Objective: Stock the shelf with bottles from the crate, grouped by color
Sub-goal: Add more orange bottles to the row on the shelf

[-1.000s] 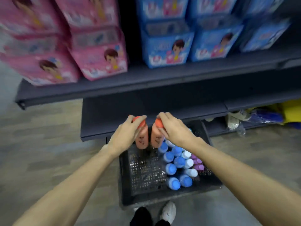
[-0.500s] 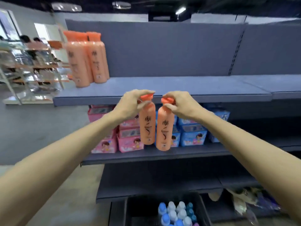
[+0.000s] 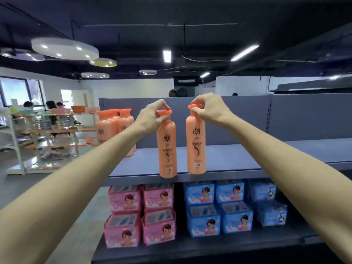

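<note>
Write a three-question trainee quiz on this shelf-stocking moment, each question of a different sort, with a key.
1. True or false: the left hand and the right hand each hold one orange bottle by its cap.
2. Multiple choice: where do the orange bottles already on the shelf stand? A) at the top shelf's left end B) among the blue packs C) among the pink packs
3. Fill in: the left-hand bottle and the right-hand bottle hang ____, not tilted flat.

Key: 1 true; 2 A; 3 upright
</note>
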Available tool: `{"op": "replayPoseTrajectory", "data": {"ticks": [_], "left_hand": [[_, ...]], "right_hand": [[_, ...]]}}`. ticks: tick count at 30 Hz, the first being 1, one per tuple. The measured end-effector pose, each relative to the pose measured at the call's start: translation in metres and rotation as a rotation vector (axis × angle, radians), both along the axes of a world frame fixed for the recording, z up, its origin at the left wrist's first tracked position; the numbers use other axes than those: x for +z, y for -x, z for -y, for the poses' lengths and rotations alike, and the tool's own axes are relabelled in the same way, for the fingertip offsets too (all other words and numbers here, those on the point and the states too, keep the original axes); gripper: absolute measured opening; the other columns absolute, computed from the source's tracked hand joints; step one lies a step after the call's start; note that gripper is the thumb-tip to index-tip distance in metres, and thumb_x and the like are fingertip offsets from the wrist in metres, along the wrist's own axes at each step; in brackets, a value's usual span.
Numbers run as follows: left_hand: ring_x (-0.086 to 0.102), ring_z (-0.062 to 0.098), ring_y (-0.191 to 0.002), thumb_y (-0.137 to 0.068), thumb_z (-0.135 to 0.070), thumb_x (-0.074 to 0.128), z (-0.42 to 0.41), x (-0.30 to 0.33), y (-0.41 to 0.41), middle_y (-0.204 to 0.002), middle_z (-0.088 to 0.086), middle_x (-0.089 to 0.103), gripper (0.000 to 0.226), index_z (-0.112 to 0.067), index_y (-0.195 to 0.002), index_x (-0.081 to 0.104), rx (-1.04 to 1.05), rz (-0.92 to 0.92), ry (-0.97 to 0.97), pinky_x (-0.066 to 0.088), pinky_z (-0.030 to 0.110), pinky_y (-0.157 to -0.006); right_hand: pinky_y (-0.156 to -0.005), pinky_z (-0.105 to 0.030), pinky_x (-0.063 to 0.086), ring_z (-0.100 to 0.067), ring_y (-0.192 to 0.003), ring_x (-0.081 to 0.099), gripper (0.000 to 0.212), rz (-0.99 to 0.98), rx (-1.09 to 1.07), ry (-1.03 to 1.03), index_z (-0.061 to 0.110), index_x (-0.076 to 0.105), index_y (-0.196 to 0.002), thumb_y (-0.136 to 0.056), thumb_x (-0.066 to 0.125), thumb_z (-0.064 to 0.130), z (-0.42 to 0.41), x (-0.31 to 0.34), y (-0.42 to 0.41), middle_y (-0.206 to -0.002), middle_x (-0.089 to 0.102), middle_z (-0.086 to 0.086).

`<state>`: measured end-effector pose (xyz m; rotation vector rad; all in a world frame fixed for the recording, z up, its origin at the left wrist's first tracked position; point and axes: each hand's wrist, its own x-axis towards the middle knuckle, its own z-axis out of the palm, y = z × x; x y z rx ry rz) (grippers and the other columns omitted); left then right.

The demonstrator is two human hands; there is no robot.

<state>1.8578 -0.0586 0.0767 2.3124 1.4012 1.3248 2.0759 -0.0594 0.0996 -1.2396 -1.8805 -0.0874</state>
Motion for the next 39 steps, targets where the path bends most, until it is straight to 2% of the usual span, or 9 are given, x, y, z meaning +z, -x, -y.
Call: {"op": "replayPoseTrajectory", "data": {"ticks": [4,10,17,22,25,27,29,32,39], "left_hand": [[0.066,0.022,-0.089,-0.094,-0.023,0.059,-0.028,-0.003,0.007,-0.097,0.001,0.070,0.007,-0.029,-0.097,0.058,0.040,-0.006,-0.005,0.056,0.037,-0.077],[0.064,0.020,-0.092,-0.094,-0.020,0.055,-0.069,-0.005,0.012,-0.100,0.000,0.069,0.011,-0.030,-0.098,0.056,0.065,-0.001,-0.004,0.052,0.032,-0.072],[0.061,0.017,-0.096,-0.095,-0.026,0.058,-0.091,-0.015,0.009,-0.109,-0.003,0.066,0.013,-0.027,-0.108,0.059,0.069,0.061,-0.053,0.048,0.029,-0.073],[0.058,0.015,-0.106,-0.084,-0.036,0.072,-0.087,-0.033,0.004,-0.116,-0.003,0.061,0.057,-0.027,-0.134,0.046,0.091,0.183,-0.049,0.047,0.030,-0.088],[0.059,0.023,-0.103,-0.073,-0.043,0.079,-0.081,-0.053,-0.001,-0.114,0.005,0.060,0.079,-0.016,-0.135,0.038,0.218,0.224,0.001,0.050,0.040,-0.090],[0.061,0.027,-0.099,-0.069,-0.045,0.081,-0.076,-0.074,-0.007,-0.107,0.006,0.062,0.069,-0.012,-0.117,0.043,0.317,0.173,0.053,0.050,0.040,-0.084],[0.062,0.027,-0.096,-0.068,-0.047,0.081,-0.070,-0.095,-0.011,-0.101,0.005,0.063,0.060,-0.012,-0.103,0.046,0.379,0.154,0.098,0.049,0.038,-0.078],[0.062,0.029,-0.097,-0.068,-0.047,0.082,-0.066,-0.119,-0.015,-0.101,0.007,0.063,0.059,-0.011,-0.099,0.047,0.435,0.146,0.198,0.048,0.035,-0.071],[0.061,0.029,-0.097,-0.073,-0.044,0.077,-0.062,-0.132,-0.016,-0.103,0.008,0.065,0.050,-0.011,-0.100,0.051,0.441,0.157,0.238,0.050,0.035,-0.077]], "right_hand": [[-0.086,-0.030,0.054,-0.017,-0.106,0.063,0.025,0.006,-0.003,0.007,0.014,0.072,-0.113,-0.093,0.062,0.023,-0.025,-0.005,0.013,-0.115,0.069,-0.004],[-0.082,-0.027,0.051,-0.017,-0.107,0.062,0.026,-0.021,-0.011,0.024,0.012,0.070,-0.115,-0.093,0.058,0.019,-0.057,-0.010,0.026,-0.116,0.067,-0.003],[-0.089,-0.035,0.054,-0.017,-0.107,0.061,0.027,-0.045,-0.011,0.052,0.017,0.064,-0.121,-0.096,0.055,0.024,-0.079,-0.025,0.035,-0.118,0.066,-0.001],[-0.099,-0.034,0.049,-0.019,-0.117,0.056,0.055,-0.004,0.010,0.056,0.019,0.045,-0.142,-0.091,0.064,0.030,-0.074,-0.037,0.034,-0.136,0.057,-0.002],[-0.099,-0.038,0.049,-0.021,-0.120,0.054,0.079,-0.160,0.024,0.059,0.016,0.029,-0.151,-0.085,0.071,0.032,-0.065,-0.052,0.031,-0.142,0.050,-0.005],[-0.085,-0.032,0.053,-0.017,-0.107,0.055,0.082,-0.230,0.001,0.165,0.016,0.030,-0.148,-0.081,0.075,0.034,-0.059,-0.068,0.029,-0.131,0.054,-0.002],[-0.072,-0.024,0.049,-0.013,-0.095,0.056,0.069,-0.223,-0.040,0.275,0.016,0.042,-0.134,-0.078,0.077,0.035,-0.055,-0.089,0.027,-0.117,0.060,0.002],[-0.074,-0.024,0.048,-0.014,-0.096,0.060,0.054,-0.252,-0.073,0.321,0.016,0.052,-0.115,-0.074,0.080,0.039,-0.055,-0.118,0.029,-0.110,0.063,0.003],[-0.085,-0.042,0.056,-0.025,-0.099,0.063,0.054,-0.251,-0.160,0.347,0.013,0.051,-0.110,-0.073,0.082,0.036,-0.062,-0.146,0.034,-0.109,0.065,-0.006]]}}
